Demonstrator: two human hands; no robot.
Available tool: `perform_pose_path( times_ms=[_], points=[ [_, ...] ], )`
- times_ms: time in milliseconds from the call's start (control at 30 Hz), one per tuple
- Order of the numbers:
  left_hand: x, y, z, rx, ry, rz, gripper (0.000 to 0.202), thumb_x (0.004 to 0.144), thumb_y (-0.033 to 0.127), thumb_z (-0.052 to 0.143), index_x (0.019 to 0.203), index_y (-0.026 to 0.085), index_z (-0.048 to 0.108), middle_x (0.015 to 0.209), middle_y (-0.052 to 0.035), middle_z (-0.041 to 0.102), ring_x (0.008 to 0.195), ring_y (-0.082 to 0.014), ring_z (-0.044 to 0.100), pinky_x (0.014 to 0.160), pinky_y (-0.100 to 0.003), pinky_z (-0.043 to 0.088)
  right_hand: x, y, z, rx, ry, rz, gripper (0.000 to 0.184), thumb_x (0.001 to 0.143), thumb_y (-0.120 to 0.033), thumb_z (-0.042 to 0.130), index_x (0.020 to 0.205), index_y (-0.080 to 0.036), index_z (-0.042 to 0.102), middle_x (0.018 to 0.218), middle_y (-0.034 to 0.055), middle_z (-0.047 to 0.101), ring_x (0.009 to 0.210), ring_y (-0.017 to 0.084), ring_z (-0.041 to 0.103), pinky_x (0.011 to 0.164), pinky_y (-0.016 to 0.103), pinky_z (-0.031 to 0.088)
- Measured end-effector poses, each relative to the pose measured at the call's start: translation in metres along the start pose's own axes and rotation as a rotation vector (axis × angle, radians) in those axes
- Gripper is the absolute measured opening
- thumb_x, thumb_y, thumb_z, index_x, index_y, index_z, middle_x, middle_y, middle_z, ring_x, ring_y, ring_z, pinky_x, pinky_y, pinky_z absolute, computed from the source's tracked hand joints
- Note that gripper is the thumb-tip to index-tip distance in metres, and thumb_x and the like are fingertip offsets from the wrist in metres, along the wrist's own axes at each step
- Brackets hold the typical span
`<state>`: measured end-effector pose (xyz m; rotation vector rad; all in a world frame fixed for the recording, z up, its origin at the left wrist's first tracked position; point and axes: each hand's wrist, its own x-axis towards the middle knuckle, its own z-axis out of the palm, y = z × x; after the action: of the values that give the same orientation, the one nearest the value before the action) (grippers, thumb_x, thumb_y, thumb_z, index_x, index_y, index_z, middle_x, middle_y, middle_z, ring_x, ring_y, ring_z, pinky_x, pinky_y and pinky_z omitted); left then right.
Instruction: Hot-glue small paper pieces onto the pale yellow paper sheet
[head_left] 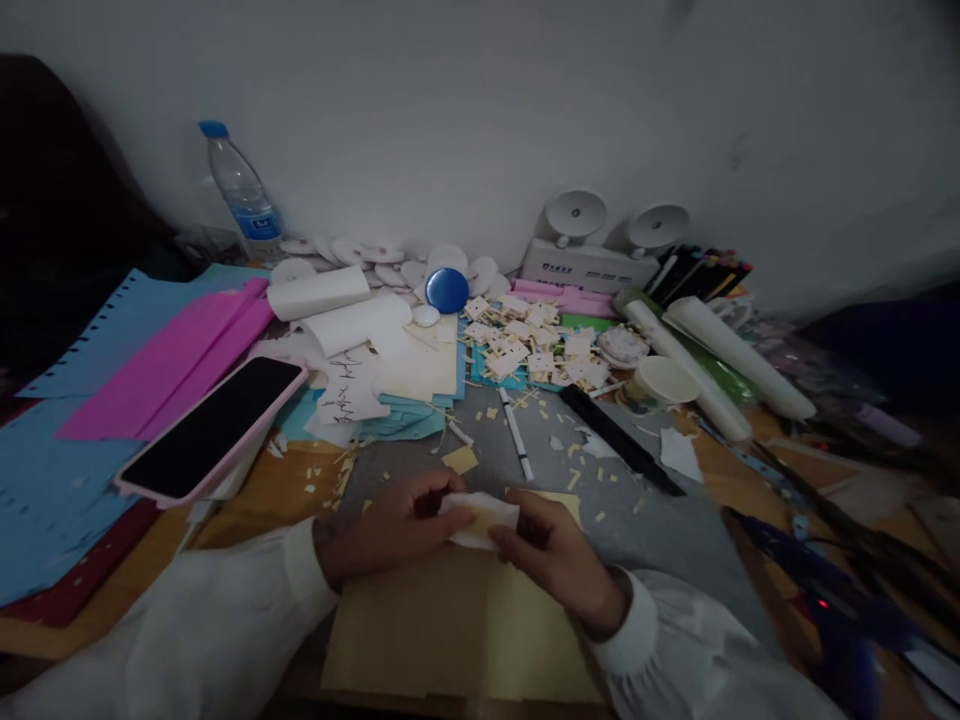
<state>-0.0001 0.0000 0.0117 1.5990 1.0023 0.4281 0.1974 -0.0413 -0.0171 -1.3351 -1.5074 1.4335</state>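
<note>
Between my two hands is a small piece of white paper [480,522], held just above yellow card sheets [450,620]. My left hand [405,525] pinches its left end, with the thumb on top. The fingers of my right hand [559,555] close on its right edge. A faint yellowish patch shows on the paper's middle; what causes it I cannot tell. Beyond my hands a white pen [516,435] lies on the grey mat [540,440] among yellow paper scraps. A small yellow square [460,460] lies near my left hand.
On the left are a phone [214,425], pink sheets [161,370] and a water bottle [244,190]. Small cut card pieces [525,340] pile up at the back. A black bar-shaped object [619,440], paper cup [660,383] and glue gun [817,590] with its red light lit stand right.
</note>
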Motion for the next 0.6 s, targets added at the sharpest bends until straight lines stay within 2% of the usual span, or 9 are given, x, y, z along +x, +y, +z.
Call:
perform_pose_path(
  times_ms=[200, 400, 500, 600],
  points=[
    [-0.001, -0.002, -0.001, 0.039, 0.024, 0.004, 0.022, 0.084, 0.040, 0.054, 0.087, 0.018, 0.056, 0.066, 0.0040, 0.052, 0.060, -0.0122, 0.051, 0.051, -0.021, 0.039, 0.001, -0.003, -0.004, -0.063, -0.030, -0.039, 0.042, 0.080, -0.057, 0.055, 0.064, -0.020, 0.046, 0.052, -0.0049, 0.045, 0.046, 0.008, 0.040, 0.043, 0.021, 0.028],
    [0.001, 0.000, -0.002, 0.051, -0.030, -0.021, 0.026, 0.083, 0.044, 0.054, 0.083, 0.017, 0.057, 0.063, 0.0045, 0.052, 0.058, -0.0116, 0.050, 0.052, -0.020, 0.036, -0.004, -0.006, -0.012, -0.147, -0.068, -0.089, 0.048, 0.085, -0.057, 0.048, 0.057, -0.019, 0.046, 0.047, -0.0038, 0.046, 0.043, 0.008, 0.040, 0.042, 0.020, 0.029],
    [-0.002, 0.000, -0.001, 0.162, -0.003, -0.039, 0.026, 0.084, 0.042, 0.052, 0.084, 0.017, 0.058, 0.063, 0.0036, 0.054, 0.059, -0.0130, 0.052, 0.052, -0.021, 0.036, -0.020, -0.013, -0.023, -0.228, -0.023, -0.133, 0.044, 0.090, -0.050, 0.046, 0.060, -0.018, 0.054, 0.048, -0.0028, 0.048, 0.044, 0.009, 0.043, 0.044, 0.020, 0.031],
    [-0.004, 0.002, 0.000, 0.318, 0.042, -0.028, 0.024, 0.083, 0.039, 0.053, 0.089, 0.017, 0.061, 0.065, 0.0021, 0.057, 0.061, -0.0146, 0.055, 0.053, -0.022, 0.036, -0.056, -0.013, -0.038, -0.389, 0.120, -0.174, 0.044, 0.095, -0.043, 0.039, 0.062, -0.019, 0.057, 0.050, -0.0017, 0.051, 0.047, 0.010, 0.048, 0.046, 0.020, 0.037]
  ],
)
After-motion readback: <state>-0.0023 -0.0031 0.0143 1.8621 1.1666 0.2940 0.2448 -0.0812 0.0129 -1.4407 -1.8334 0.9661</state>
